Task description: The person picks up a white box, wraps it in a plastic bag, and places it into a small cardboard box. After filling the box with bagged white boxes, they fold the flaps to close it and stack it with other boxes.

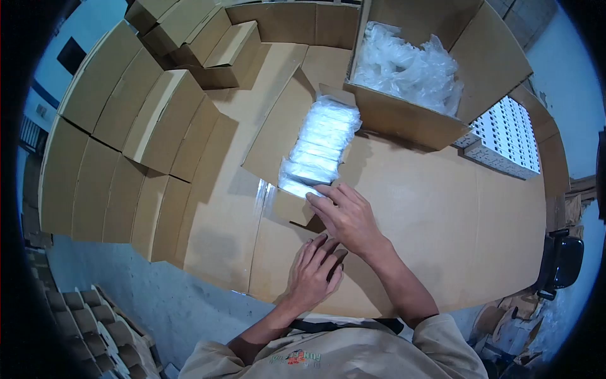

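A narrow open cardboard box (270, 129) lies on the cardboard-covered table, its side flap spread out to the left. Inside it is a row of clear-plastic-wrapped packets (323, 129). My right hand (347, 218) reaches the near end of the row, thumb and fingers closed around the edge of the nearest wrapped packet (297, 186). Part of that packet is hidden behind the fingertips. Just below the box, my left hand (314, 270) rests palm down, holding nothing, with its fingers loosely bent and apart.
Closed cardboard boxes (104, 183) are stacked in two layers at the left, with more boxes (208, 47) behind. A large carton (404, 117) of plastic-wrapped items (404, 69) stands at the back right. Beside it sits a block of white patterned boxes (505, 142).
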The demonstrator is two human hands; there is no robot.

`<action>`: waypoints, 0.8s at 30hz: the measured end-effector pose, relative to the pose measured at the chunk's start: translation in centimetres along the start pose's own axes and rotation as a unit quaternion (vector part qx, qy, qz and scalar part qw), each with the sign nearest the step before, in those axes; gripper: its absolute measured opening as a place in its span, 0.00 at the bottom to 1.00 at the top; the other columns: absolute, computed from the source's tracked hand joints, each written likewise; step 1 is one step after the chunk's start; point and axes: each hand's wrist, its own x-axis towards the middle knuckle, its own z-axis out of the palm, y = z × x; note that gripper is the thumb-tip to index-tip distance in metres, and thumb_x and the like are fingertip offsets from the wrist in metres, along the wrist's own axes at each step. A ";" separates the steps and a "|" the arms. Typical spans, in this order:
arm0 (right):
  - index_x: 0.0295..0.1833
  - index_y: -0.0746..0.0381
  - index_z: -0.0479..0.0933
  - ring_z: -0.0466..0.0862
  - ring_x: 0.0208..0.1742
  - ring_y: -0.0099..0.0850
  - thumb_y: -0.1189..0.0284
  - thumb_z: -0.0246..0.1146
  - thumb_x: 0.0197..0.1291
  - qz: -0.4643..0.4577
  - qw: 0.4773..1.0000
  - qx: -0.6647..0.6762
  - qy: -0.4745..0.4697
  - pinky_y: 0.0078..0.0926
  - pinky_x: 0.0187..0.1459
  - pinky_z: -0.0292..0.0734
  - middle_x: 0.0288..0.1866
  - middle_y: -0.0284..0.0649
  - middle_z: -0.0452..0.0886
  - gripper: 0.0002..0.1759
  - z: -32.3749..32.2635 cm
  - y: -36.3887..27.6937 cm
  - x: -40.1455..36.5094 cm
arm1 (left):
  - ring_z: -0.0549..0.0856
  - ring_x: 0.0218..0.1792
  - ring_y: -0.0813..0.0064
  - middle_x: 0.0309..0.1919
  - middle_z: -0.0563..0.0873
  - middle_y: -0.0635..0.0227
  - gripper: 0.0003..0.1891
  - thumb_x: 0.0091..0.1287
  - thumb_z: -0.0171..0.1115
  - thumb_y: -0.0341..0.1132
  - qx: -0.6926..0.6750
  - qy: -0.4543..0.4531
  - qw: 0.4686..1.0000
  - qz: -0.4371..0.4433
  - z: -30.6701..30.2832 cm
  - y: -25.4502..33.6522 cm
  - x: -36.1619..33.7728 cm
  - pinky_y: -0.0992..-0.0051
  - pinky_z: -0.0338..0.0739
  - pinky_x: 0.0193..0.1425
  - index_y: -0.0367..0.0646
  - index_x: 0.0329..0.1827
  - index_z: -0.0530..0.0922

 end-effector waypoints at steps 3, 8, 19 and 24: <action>0.64 0.58 0.82 0.83 0.52 0.39 0.73 0.69 0.60 0.008 1.000 0.019 -0.001 0.37 0.52 0.83 0.64 0.41 0.82 0.24 -0.8 -0.3 -0.3 | 0.75 0.69 0.50 0.64 0.80 0.53 0.20 0.64 0.70 0.33 0.002 -0.028 0.999 0.015 0.5 0.0 0.7 0.50 0.71 0.73 0.41 0.60 0.82; 0.66 0.58 0.82 0.83 0.52 0.40 0.77 0.70 0.59 0.013 0.997 0.062 0.033 0.38 0.53 0.83 0.69 0.43 0.80 0.26 -2.7 -0.6 -1.1 | 0.75 0.69 0.46 0.65 0.78 0.44 0.26 0.66 0.68 0.36 -0.048 -0.179 0.982 -0.041 1.8 0.0 4.1 0.48 0.72 0.72 0.36 0.67 0.77; 0.69 0.59 0.77 0.80 0.63 0.51 0.80 0.69 0.59 0.178 0.969 -0.041 0.164 0.44 0.64 0.78 0.70 0.48 0.78 0.30 -9.9 10.3 -6.4 | 0.72 0.73 0.45 0.70 0.76 0.51 0.22 0.66 0.69 0.28 -0.012 -0.008 0.997 0.077 6.9 -1.1 12.3 0.52 0.67 0.79 0.38 0.64 0.78; 0.71 0.58 0.76 0.76 0.69 0.53 0.80 0.67 0.59 0.275 0.915 -0.142 0.259 0.48 0.69 0.73 0.74 0.50 0.75 0.31 -12.4 17.3 -10.7 | 0.73 0.73 0.49 0.69 0.77 0.53 0.20 0.67 0.67 0.27 -0.009 -0.001 0.997 0.082 7.7 -0.8 15.5 0.53 0.67 0.78 0.40 0.62 0.79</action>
